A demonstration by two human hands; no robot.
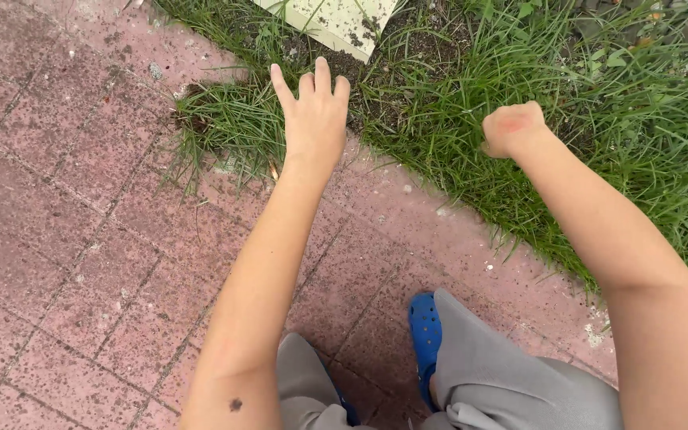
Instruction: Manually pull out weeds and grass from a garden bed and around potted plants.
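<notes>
— Head view: my left hand [313, 119] reaches, fingers spread and empty, over the grass tuft [228, 123] at the paving [65, 239] edge.
— Right hand [511, 127]?
— Fisted near the grass, grip contents hidden. I judge weeding; next, grasp the tuft low.

Reddish paving bricks [81, 239], grass verge [599, 127], pale slab [336, 20] at top, daylight

The person's arms are bare, with no sleeves. They wear loose grey trousers [511, 382] and a blue clog [424, 330] with small round holes on top.
</notes>
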